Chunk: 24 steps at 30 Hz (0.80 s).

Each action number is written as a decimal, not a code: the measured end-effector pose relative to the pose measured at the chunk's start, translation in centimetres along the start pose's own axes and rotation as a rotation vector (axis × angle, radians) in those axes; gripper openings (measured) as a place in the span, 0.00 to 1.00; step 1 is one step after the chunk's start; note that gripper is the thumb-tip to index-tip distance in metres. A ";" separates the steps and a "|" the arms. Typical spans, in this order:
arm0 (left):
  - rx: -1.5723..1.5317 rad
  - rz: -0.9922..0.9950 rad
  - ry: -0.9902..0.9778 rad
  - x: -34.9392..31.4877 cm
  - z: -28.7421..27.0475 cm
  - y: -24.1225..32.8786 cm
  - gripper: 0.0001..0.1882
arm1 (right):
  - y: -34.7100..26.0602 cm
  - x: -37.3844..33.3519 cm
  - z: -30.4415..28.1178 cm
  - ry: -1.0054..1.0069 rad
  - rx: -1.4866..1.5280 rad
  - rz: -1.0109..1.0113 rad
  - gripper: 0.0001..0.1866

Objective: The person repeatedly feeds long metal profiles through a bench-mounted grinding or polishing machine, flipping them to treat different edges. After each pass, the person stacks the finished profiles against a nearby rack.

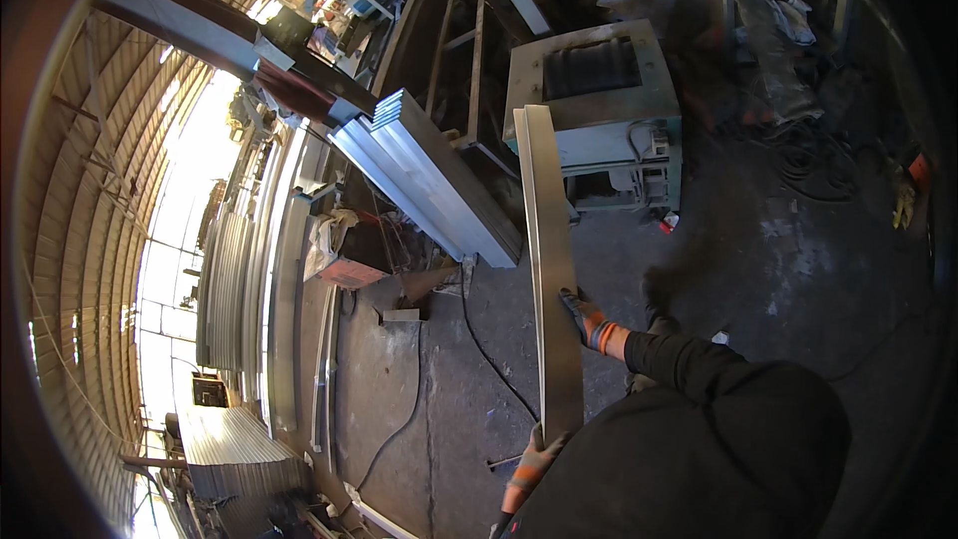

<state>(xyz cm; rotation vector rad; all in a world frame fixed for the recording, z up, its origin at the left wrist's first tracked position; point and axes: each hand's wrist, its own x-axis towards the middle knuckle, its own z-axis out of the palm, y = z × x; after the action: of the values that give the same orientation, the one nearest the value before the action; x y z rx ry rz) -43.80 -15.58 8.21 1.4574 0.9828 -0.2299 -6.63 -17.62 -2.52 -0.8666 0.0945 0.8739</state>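
A long folded sheet-metal profile [555,269], silver with a lengthwise ridge on its left side, stands on end in front of me, slightly tilted. Near its lower end, my left hand [534,466] in a grey and orange glove is closed round the metal. My right hand [589,323], gloved alike, grips the right edge about midway along; part of its fingers is hidden. Left of the profile, a stack of similar metal profiles [439,180] leans upright against a beam [289,90].
Behind the profile stands a grey-green machine cabinet [589,120]. A cable [479,339] crosses the concrete floor [449,419] at left, near a red box [357,270]. More long metal sheets [235,284] line the left side. Coiled hoses [813,165] lie at right.
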 end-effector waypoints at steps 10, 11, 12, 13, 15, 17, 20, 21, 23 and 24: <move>0.566 -0.088 0.212 -0.4 1.6 4.6 0.61 | -1.2 4.5 -0.7 0.004 -0.565 -0.194 0.34; 0.560 -0.050 0.225 0.0 1.6 4.5 0.61 | -1.7 4.8 -0.6 0.028 -0.542 -0.077 0.34; 0.541 0.015 0.237 0.4 1.6 4.4 0.60 | -2.3 5.1 -0.4 -0.020 -0.406 -0.133 0.35; 0.512 0.054 0.253 1.2 1.5 4.3 0.60 | -2.9 5.6 0.1 -0.033 -0.273 -0.135 0.35; 0.463 0.104 0.266 3.5 1.3 4.6 0.52 | -4.2 6.9 0.7 0.009 -0.174 -0.238 0.36; 0.389 0.061 0.250 6.0 1.2 5.7 0.45 | -5.9 9.2 1.4 0.125 -0.232 -0.410 0.36; 0.211 0.095 0.296 11.7 2.5 10.7 0.39 | -10.8 13.7 0.2 0.259 -0.464 -0.422 0.41; 0.227 0.086 0.267 14.2 3.3 12.9 0.39 | -12.6 15.7 0.1 0.348 -0.493 -0.332 0.41; 0.276 0.118 0.215 19.0 4.8 17.4 0.38 | -17.2 18.6 -1.6 0.413 -0.780 -0.445 0.36; 0.274 0.113 0.191 21.7 6.1 19.6 0.38 | -20.1 20.7 -2.4 0.473 -1.037 -0.767 0.35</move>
<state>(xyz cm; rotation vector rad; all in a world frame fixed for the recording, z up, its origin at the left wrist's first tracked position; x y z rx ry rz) -14.77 -8.55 6.65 1.8064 1.0483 -0.1483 21.82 -12.94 0.07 -1.8994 -0.2992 -0.0923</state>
